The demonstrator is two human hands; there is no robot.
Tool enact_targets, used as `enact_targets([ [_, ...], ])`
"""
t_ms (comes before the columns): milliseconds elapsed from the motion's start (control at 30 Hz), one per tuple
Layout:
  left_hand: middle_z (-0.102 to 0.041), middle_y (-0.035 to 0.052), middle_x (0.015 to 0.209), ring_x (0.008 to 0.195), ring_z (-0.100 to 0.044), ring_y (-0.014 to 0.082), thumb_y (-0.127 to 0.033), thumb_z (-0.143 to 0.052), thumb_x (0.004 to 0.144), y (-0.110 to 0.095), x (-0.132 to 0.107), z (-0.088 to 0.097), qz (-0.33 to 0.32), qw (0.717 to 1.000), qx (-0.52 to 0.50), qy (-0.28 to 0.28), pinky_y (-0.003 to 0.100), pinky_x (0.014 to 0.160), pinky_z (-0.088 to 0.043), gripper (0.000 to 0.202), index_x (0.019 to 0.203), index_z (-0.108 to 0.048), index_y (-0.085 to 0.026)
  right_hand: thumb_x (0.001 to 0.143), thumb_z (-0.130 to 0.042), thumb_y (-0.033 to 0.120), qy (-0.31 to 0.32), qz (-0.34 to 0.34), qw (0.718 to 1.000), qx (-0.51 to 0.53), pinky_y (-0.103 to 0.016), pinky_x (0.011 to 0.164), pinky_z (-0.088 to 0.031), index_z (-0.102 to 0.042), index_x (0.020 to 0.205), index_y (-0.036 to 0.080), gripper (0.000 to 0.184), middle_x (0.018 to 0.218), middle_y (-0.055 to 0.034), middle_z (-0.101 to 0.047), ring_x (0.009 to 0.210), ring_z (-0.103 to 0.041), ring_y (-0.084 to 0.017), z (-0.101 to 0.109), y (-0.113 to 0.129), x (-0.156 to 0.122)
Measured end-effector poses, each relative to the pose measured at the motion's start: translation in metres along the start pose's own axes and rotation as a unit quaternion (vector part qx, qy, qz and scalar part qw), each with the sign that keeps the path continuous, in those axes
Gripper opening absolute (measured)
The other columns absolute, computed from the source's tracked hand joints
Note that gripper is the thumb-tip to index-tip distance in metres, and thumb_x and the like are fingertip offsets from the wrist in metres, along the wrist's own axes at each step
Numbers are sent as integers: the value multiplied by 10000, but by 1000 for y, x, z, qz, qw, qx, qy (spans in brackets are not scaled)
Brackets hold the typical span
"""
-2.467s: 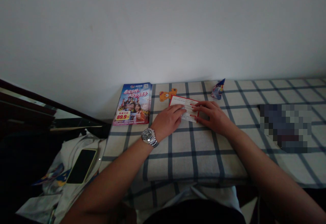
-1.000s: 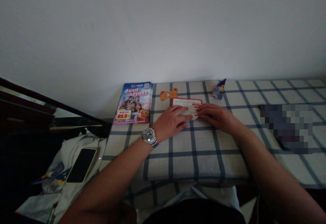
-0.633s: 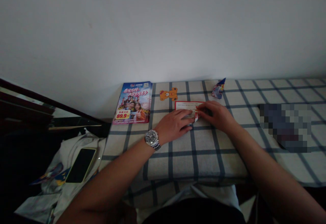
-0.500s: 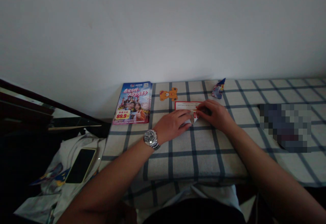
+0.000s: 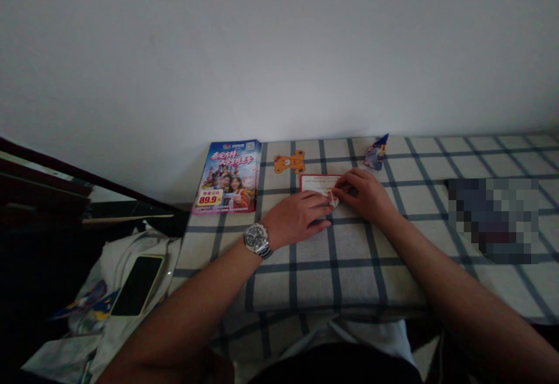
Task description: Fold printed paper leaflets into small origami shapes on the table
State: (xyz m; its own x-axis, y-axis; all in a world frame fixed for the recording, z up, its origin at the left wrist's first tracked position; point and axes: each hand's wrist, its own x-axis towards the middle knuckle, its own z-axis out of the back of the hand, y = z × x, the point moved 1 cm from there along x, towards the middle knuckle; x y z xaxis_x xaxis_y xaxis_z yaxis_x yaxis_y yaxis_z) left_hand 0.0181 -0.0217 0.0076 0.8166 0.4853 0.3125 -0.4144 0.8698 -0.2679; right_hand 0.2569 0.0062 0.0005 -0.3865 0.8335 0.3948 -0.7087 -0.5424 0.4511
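A white printed sheet of paper (image 5: 318, 184) with a red edge lies on the checked tablecloth between my hands. My left hand (image 5: 297, 217), below a metal wristwatch (image 5: 257, 240), lies with its fingers stretched out over the near part of the sheet. My right hand (image 5: 361, 194) pinches the sheet's near right corner between thumb and fingertips, where a small folded-over piece with red print shows. The fingers hide part of the paper, so its exact fold cannot be made out.
A stack of colourful leaflets (image 5: 227, 177) lies left of the hands. Beyond the sheet are a flat brown bear cutout (image 5: 289, 162) and a small folded blue paper piece (image 5: 376, 152). A pixelated dark item (image 5: 489, 218) lies to the right. A phone (image 5: 137, 285) rests on bags, lower left.
My right hand has shifted slightly left and its pinch has moved along the paper corner. The folded piece shows smaller now. My left fingers have spread and lie flatter.
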Motion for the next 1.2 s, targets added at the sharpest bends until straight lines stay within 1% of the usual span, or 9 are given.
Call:
enact_targets([
  [167,-665,94,1381,1319,-597,235,-357,-555,1059,0,-1,1,10,1000,-6,0,433,1125,-544,339,1340,-659,-198,982,-655,338,5,23,1000,0,-439,777,-536,-702,956,233,118,933,-79,-682,849,-649,-262,0,-1,-1],
  [367,-658,77,1403,1318,-601,237,-362,-554,1061,2,-1,4,21,1000,-10,9,434,1117,-548,338,1353,-655,-225,993,-652,358,-11,71,997,-5,-499,915,-558,-736,1059,254,149,1118,-105,-730,1029,-676,-296,8,2,-5],
  [467,-667,83,1386,1298,-611,230,-356,-551,1062,5,-2,6,12,1000,-14,8,424,1136,-531,340,1347,-660,-206,1002,-646,341,19,107,994,21,-502,991,-561,-742,1127,261,177,1189,-95,-747,1144,-680,-290,11,5,-5],
  [533,-661,88,1392,1307,-606,235,-347,-549,1063,8,-2,7,7,1000,-13,8,426,1144,-522,352,1368,-649,-202,1011,-632,324,43,128,990,30,-528,1060,-538,-741,1179,272,207,1253,-84,-748,1227,-663,-293,12,6,-6],
  [633,-653,84,1406,1312,-601,242,-348,-558,1059,11,-2,6,4,1000,-10,10,444,1148,-517,356,1380,-641,-218,1023,-607,298,68,145,986,42,-544,1117,-508,-735,1225,277,240,1286,-71,-754,1253,-669,-282,12,7,-8],
  [800,-632,88,1428,1314,-585,251,-344,-578,1049,13,-3,5,-4,1000,-3,10,443,1156,-513,352,1360,-653,-196,1024,-609,290,86,149,984,36,-524,1108,-518,-707,1293,265,287,1311,-79,-747,1259,-674,-273,12,4,-11],
  [1000,-556,116,1446,1338,-553,280,-353,-607,1030,11,-4,6,23,1000,12,-3,482,1135,-519,337,1336,-689,-236,1009,-628,290,86,155,984,28,-541,1094,-524,-694,1321,262,320,1343,-88,-728,1283,-658,-297,9,0,-15],
  [1100,-576,110,1412,1341,-542,288,-349,-623,1022,12,-5,7,29,999,16,-8,521,1145,-493,328,1330,-694,-263,1003,-638,292,79,156,984,27,-544,1091,-525,-704,1304,255,310,1333,-94,-731,1274,-662,-306,8,1,-15],
  [1200,-591,103,1405,1308,-561,274,-342,-622,1024,14,-6,7,22,1000,14,-11,513,1125,-500,331,1343,-683,-277,1001,-643,293,83,158,984,25,-555,1099,-519,-697,1312,253,318,1343,-99,-725,1276,-661,-311,8,1,-15],
])
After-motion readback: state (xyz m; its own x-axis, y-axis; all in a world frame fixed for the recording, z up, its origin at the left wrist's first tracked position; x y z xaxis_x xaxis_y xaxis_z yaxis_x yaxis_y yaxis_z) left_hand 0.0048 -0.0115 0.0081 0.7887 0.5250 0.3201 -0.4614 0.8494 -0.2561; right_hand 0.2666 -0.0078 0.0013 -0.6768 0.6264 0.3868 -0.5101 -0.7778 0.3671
